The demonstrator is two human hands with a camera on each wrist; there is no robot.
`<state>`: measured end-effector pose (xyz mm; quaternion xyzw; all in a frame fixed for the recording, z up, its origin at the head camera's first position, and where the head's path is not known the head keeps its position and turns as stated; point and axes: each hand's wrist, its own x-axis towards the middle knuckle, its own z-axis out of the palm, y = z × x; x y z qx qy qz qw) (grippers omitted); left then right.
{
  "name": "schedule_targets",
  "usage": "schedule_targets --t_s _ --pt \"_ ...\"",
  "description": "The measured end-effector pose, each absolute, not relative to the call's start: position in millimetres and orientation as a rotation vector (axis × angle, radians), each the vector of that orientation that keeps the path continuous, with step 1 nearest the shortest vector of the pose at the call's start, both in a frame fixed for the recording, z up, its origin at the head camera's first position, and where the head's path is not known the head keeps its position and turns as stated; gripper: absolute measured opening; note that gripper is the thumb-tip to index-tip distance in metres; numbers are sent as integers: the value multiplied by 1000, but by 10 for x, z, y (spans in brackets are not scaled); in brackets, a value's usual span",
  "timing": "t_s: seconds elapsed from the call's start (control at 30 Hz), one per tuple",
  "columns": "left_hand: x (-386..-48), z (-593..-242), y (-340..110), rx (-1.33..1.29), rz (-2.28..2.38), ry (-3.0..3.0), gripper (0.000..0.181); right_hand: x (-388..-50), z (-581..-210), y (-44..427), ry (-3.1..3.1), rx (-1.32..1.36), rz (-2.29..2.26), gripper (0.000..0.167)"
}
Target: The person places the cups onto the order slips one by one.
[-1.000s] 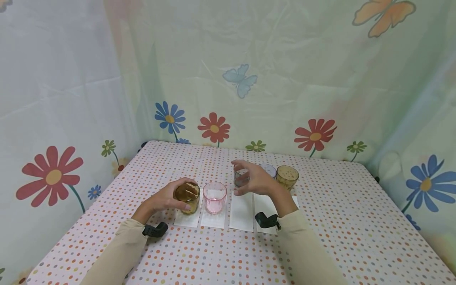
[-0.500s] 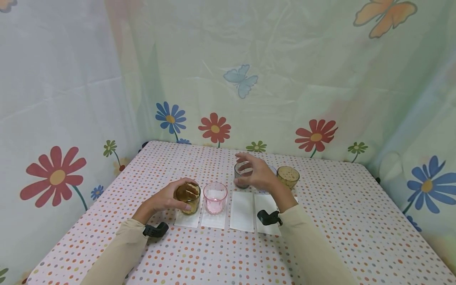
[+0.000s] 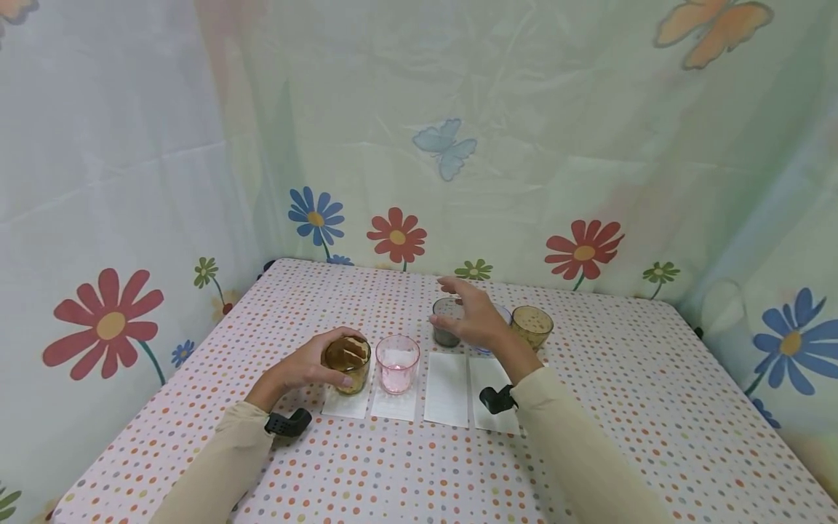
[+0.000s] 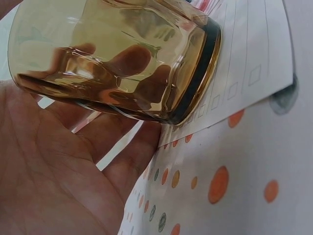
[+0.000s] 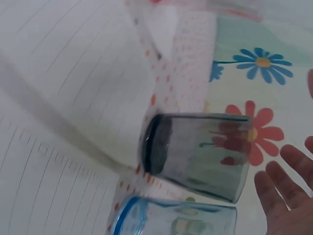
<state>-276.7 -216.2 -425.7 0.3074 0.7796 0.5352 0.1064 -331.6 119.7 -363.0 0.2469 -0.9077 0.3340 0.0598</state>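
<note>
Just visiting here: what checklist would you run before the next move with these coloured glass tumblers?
1. Left hand wrapped round the amber glass tumbler: ok.
2. Clear pink glass tumbler upright on its rectangular white paper sheet: ok.
3. Right hand gripping the smoky grey glass tumbler: not ok, fingers spread.
4. Grey tumbler on a sheet: not ok, on polka-dot cloth.
5. Gap between it and clear blue glass tumbler: cannot tell.

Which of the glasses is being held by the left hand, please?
The leftmost one, the amber glass: the left hand has thumb and fingers round it. No hand grips the pink glass, grey glass, blue glass or yellowish glass.
</note>
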Motion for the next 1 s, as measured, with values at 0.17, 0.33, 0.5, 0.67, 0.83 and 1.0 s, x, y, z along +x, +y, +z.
schedule_targets --t_s 0.17,0.33,0.5,0.67,0.83,1.0 --pt "-2788 -4264 -2153 919 1568 2292 74 -3360 -3639 1223 -2794 740 734 76" --pt "-2788 -4278 -2161 922 1582 2267 76 -3435 -3679 1242 -2847 732 530 82" --pt "-2789 -4281 -2175 919 1588 2271 76 -3486 -3719 1259 -2903 703 419 89" --pt "-2784 -4299 -2177 919 1591 2270 76 -3529 -3791 1288 -2933 686 357 91" --pt "-2782 -4291 -2171 917 1582 2286 75 -3566 -3839 1303 -2940 668 350 93" --pt "-2788 -4291 -2174 914 1570 2309 74 -3590 -3865 1282 -2942 640 309 93"
